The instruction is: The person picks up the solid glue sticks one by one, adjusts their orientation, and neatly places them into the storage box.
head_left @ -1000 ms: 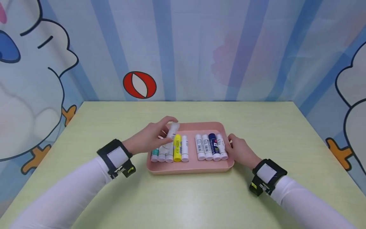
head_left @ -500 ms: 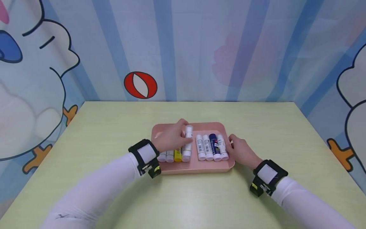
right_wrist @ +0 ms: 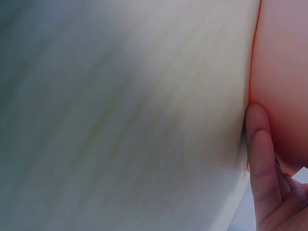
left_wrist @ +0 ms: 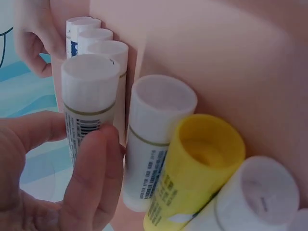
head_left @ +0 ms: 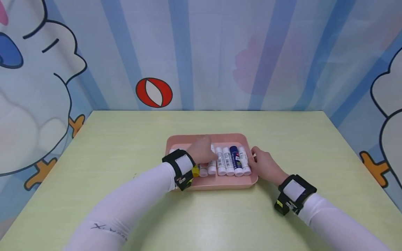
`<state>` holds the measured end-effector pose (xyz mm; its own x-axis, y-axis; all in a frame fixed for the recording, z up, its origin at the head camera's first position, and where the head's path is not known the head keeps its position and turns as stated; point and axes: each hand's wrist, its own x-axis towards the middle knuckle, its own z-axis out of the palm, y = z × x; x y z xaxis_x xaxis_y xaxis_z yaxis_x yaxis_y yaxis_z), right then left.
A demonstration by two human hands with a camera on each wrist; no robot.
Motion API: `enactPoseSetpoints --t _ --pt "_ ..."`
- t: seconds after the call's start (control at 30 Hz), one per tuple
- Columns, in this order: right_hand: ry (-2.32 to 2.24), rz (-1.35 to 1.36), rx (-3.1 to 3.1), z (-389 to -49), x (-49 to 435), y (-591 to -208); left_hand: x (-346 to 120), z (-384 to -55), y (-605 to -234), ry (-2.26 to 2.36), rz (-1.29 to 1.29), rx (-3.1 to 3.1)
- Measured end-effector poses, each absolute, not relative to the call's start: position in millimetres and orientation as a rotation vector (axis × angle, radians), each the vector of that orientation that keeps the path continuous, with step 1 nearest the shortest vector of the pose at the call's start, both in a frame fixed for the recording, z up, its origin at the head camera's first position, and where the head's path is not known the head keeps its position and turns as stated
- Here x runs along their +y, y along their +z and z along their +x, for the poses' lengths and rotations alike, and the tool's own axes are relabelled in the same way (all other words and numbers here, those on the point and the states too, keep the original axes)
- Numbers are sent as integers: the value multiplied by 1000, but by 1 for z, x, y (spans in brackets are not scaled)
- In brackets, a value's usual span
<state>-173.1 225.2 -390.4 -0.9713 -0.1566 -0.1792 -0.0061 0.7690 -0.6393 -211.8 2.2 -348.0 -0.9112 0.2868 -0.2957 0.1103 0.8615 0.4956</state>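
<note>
My left hand [head_left: 202, 150] is over the middle of the pink tray [head_left: 220, 187], pinching a white glue stick [left_wrist: 89, 86] with a barcode between thumb and fingers. In the left wrist view that stick stands close beside the right-hand row, which includes a navy glue stick [head_left: 235, 158]. To its other side are a white glue stick [left_wrist: 161, 110] and a yellow glue stick [left_wrist: 207, 144]. My right hand [head_left: 267, 165] holds the tray's right rim; its fingers [right_wrist: 263, 159] lie along the tray wall in the right wrist view. The left wrist hides the leftmost sticks in the head view.
The tray lies on a pale wooden table [head_left: 125, 139]. Behind and at both sides hangs a striped blue cartoon backdrop [head_left: 207, 52]. Each wrist wears a black strap with a small camera, the left strap [head_left: 179, 164] close over the tray's front left.
My left hand has moved right across the tray. It let go of one white glue stick beside the yellow one and took another towards the right row. My right hand stayed at the rim.
</note>
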Motion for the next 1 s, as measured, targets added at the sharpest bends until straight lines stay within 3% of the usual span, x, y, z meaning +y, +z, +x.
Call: enactPoseSetpoints --t 0.47,1.0 --pt "-984 -142 2746 -173 225 -389 20 -221 -354 483 268 2695" --pt "-980 -127 2733 -172 224 -388 20 -207 -340 335 443 2769"
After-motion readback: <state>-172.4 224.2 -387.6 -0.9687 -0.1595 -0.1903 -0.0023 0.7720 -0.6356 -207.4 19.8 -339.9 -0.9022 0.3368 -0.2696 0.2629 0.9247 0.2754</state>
